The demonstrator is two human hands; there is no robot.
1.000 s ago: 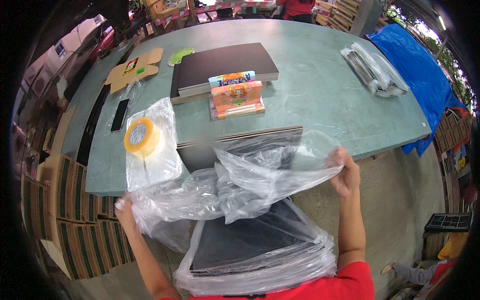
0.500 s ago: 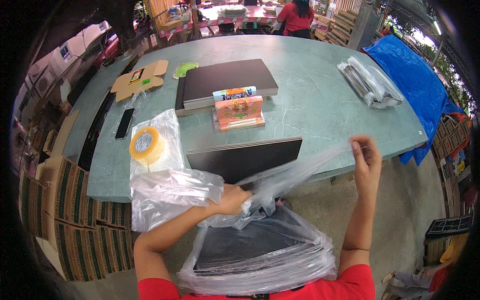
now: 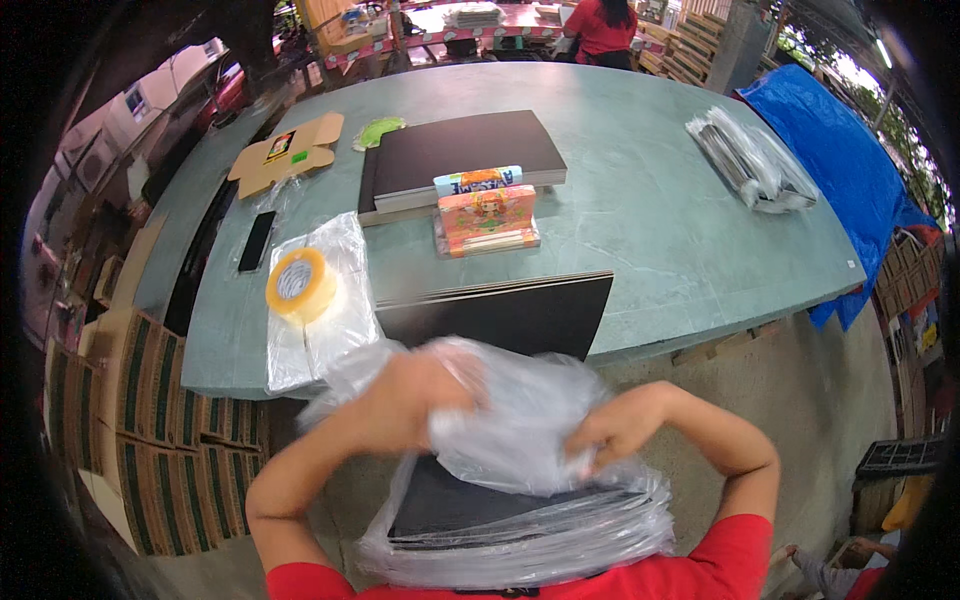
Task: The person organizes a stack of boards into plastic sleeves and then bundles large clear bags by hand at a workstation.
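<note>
A crumpled clear plastic bag [image 3: 530,400] is bunched up between my hands. My right hand [image 3: 625,425] has its fingers curled onto the bag's right side. My left hand [image 3: 415,400] is at the left side of the bag; film covers part of it, and motion smears its fingers. Just below, close to my body, lies a stack of black boards in clear plastic [image 3: 530,545]. Beyond the bag, several black boards [image 3: 510,310] lean upright at the table's near edge. The bag hides their lower part.
On the green table [image 3: 690,280] are a tape roll [image 3: 302,285] on flat plastic bags [image 3: 300,355], a phone [image 3: 257,241], thick black boards [image 3: 470,155], small colourful boxes [image 3: 488,215], flattened cardboard [image 3: 285,155] and a plastic-wrapped bundle [image 3: 750,165]. Cartons [image 3: 160,480] stand at left. A person [image 3: 603,30] is at back.
My right hand has come down and inward from its stretched-out position, bringing the bag's film with it. My left hand has shifted slightly left and up. The bag is now gathered over the wrapped stack.
</note>
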